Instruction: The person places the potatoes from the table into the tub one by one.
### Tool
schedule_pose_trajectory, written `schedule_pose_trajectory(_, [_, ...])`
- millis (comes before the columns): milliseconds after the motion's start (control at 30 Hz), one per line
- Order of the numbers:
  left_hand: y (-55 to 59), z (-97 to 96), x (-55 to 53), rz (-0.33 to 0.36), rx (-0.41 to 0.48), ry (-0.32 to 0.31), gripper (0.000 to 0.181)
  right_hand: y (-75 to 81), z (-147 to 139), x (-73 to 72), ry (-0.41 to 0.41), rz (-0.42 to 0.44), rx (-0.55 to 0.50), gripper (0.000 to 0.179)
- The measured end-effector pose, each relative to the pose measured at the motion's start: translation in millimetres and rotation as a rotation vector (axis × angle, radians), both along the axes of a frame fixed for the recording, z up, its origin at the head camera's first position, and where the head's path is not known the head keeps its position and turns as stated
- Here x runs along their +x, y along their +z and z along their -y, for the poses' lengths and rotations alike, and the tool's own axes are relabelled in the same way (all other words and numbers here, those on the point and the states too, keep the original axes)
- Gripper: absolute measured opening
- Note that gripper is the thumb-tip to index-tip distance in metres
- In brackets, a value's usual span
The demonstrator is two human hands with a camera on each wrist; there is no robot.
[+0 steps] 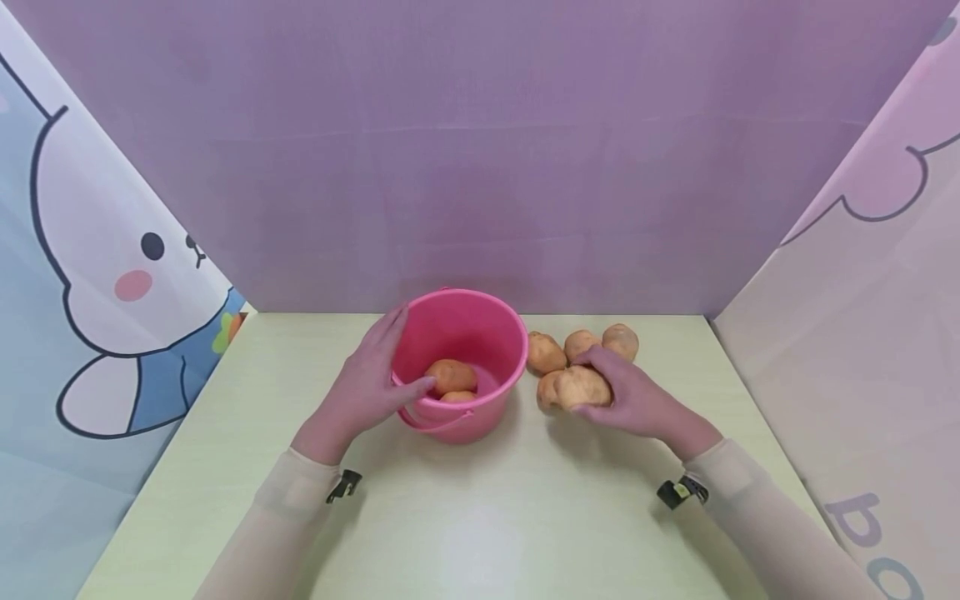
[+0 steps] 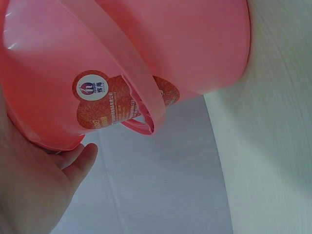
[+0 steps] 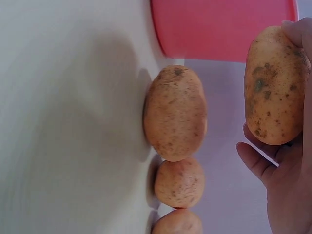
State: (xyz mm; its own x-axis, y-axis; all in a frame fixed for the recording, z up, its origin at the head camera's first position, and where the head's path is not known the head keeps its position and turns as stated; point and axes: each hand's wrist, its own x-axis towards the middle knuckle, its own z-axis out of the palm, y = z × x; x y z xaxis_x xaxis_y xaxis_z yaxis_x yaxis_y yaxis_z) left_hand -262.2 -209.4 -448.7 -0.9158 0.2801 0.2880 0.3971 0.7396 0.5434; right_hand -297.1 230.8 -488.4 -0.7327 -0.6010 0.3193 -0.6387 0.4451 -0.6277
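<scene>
The right hand (image 1: 637, 396) grasps a potato (image 1: 583, 388) between thumb and fingers, raised off the desk (image 1: 480, 517) to the right of a pink bucket (image 1: 487, 417); the palm side of that potato is covered by the hand. The left hand (image 1: 363, 379) grips the bucket's rim, its thumb across the near edge, its other fingers partly hidden in the left wrist view. Inside the bucket lies one plainly seen potato (image 1: 452, 376), with a second (image 1: 458, 397) mostly cut off by the near rim. Four more potatoes (image 1: 620, 340) sit on the desk close by; the held one overlaps the nearest, and the right wrist view crops the last of its row. Whether the leftmost touches the bucket cannot be told. The desk's far edge runs just behind the bucket, along a purple backdrop (image 1: 480, 167); pale desktop stretches toward the person between the forearms, and a strip separates the held potato from the bucket. A red label (image 2: 97, 105) on the bucket bears a white circle with two Chinese characters, seemingly 辉海; the pink handle (image 2: 139, 73) crosses it, and the smaller print is hard to read.
</scene>
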Motion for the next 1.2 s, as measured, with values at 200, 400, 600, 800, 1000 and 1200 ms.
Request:
schedule_pose_trajectory(200, [0.2, 0.0, -0.1, 0.001, 0.004, -0.001, 0.123, 8.3, 4, -5.1, 0.064, -0.04, -0.039, 0.062])
schedule_pose_trajectory(400, [-0.1, -0.1, 0.0, 0.005, -0.001, 0.001, 0.123, 10.2, 8, -8.2, 0.082, -0.106, -0.056, 0.056])
schedule_pose_trajectory(600, [0.6, -0.1, 0.3, -0.001, -0.007, 0.003, 0.122, 14.5, 11, -10.5, 0.077, -0.134, -0.058, 0.059])
schedule_pose_trajectory(800, [1.4, -0.8, 0.4, 0.0, 0.001, 0.001, 0.122, 19.8, 13, -10.1, 0.033, -0.12, -0.031, 0.059])
schedule_pose_trajectory(1000, [1.8, -1.0, 0.6, -0.004, -0.01, 0.002, 0.121, 24.3, 15, -9.4, 0.01, -0.11, -0.024, 0.053])
schedule_pose_trajectory(1200, [0.8, -1.0, -0.5, -0.004, -0.009, 0.002, 0.122, 27.5, 19, -11.1, -0.009, -0.104, -0.01, 0.054])
